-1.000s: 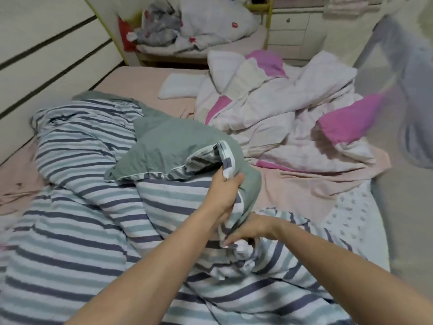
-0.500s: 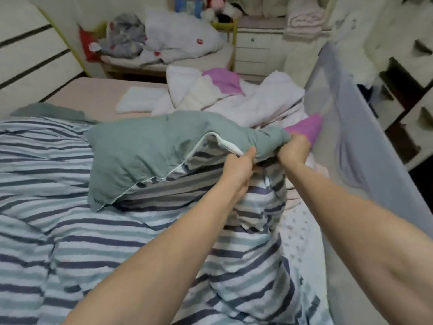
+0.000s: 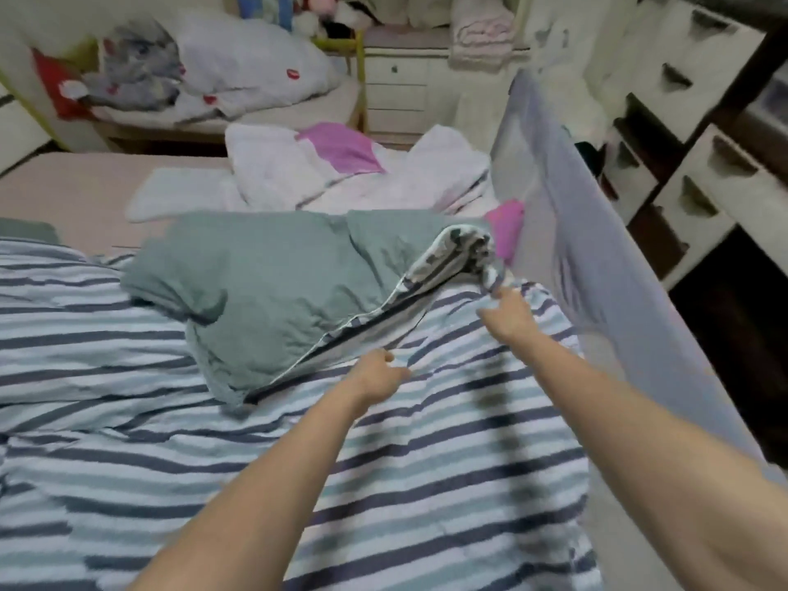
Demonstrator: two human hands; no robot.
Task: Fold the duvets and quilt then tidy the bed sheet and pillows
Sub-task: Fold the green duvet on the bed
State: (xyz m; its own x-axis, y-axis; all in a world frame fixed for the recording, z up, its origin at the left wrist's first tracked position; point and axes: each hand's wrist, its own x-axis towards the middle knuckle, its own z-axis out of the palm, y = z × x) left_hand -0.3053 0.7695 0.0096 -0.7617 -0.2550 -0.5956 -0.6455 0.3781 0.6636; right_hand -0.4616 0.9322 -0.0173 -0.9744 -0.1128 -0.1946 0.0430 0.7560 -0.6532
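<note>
Two bare hands in view, both reaching forward over the bed (image 3: 64, 194).

Bedding count on the bed: one striped duvet (image 3: 383, 484), one pink and white quilt (image 3: 341, 177), one flat white pillow (image 3: 170, 194).

Striped duvet: covers the near part of the bed from the left edge across to the right edge. White, teal and dark blue stripes face up. One corner flap (image 3: 264, 283) is turned back, showing a plain grey-green underside; it lies across the middle of the duvet, its piped edge running diagonally from near the left hand up toward the right hand.

Left hand (image 3: 377, 377): fingers curled, pinching the duvet fabric at the lower end of the flap's edge. Clamped on the duvet.

Right hand (image 3: 507, 313): near the bed's right edge, at the bunched upper end of the flap. Fingers appear to close on the fabric, but motion blur hides the contact; cannot tell for certain.

Quilt: crumpled heap at the far right corner of the bed, beyond the flap, with two magenta patches showing. Pillow lies just left of the quilt, on the pink sheet.

One grey mesh rail (image 3: 597, 270) stands upright along the bed's right edge. Beyond the bed's far edge: one small cot (image 3: 256, 108) heaped with white bedding, one white drawer unit (image 3: 401, 91).
</note>
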